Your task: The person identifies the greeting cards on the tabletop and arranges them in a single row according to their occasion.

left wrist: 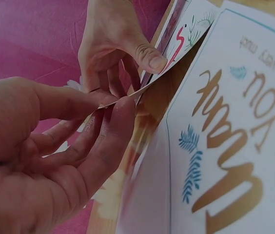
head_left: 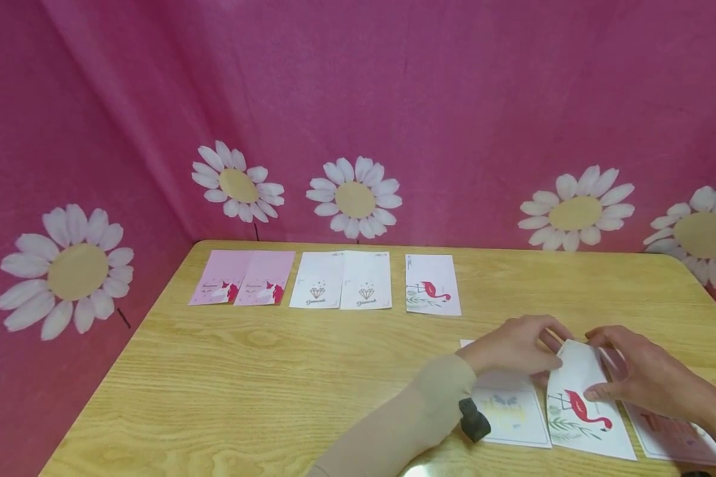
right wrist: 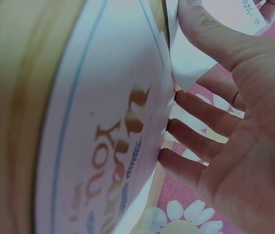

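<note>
Flamingo card (head_left: 581,404) lifted at its far end off the desk (head_left: 274,371), near end resting by the thank-you card (head_left: 510,414); left hand (head_left: 513,348) fingers pinch its top corner, right hand (head_left: 644,377) thumb pinches its right edge; recommend: keep both grips light, lift flat w/o creasing, leave the 2 adjacent cards undisturbed.

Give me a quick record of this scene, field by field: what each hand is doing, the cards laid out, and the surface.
left hand: pinches the top edge of the flamingo card
right hand: holds the same card, thumb on its face
card state: lifted at its far end, lower edge on the table
beside it: thank-you card on the left, pink-print card on the right
far row: two pink cards, two diamond cards, one flamingo card
surface: wooden table
</note>
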Demonstrator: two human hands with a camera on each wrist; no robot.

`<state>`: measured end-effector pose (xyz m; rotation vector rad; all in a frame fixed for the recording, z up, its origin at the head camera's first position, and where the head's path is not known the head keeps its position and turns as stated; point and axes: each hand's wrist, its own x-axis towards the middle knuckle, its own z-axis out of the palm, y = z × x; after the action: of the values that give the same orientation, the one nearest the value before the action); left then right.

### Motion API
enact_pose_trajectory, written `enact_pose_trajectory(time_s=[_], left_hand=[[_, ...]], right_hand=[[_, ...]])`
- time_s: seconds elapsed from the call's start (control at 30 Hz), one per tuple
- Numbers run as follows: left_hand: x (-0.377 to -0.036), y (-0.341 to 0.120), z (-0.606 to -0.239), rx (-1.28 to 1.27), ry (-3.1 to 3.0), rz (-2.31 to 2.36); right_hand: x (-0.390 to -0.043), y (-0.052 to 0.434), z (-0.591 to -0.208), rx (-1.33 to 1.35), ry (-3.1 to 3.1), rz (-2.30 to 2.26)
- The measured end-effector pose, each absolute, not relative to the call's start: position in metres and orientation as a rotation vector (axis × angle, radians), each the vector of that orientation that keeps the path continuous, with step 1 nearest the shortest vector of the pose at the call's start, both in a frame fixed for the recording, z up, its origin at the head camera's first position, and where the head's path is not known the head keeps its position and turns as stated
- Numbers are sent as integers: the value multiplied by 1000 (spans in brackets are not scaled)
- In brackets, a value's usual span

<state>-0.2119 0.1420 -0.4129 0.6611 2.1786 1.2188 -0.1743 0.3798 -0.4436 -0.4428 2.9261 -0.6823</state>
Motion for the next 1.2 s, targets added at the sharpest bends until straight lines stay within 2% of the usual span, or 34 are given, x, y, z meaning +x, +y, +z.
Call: enact_pose_trajectory(time_s=[0.3, 0.47, 0.73, 0.9, 1.07, 1.2], left_hand=[[-209, 139, -415, 502, 2036, 1433], [-212, 133, -418, 537, 2056, 1481], [-220, 121, -414, 524, 1987, 1621], [-225, 109, -412, 553, 1982, 1706], [-229, 101, -410, 465, 1926, 1829], [-233, 96, -408, 385, 1780, 1949]], right_hand=[[-170, 378, -434, -438, 2998, -588], [-167, 379, -427, -406, 3055, -516], [-159, 377, -429, -319, 3139, -698], [-158, 371, -427, -173, 3120, -829], [-153, 357, -422, -80, 3133, -916], [-151, 351, -422, -112, 3131, -1055]])
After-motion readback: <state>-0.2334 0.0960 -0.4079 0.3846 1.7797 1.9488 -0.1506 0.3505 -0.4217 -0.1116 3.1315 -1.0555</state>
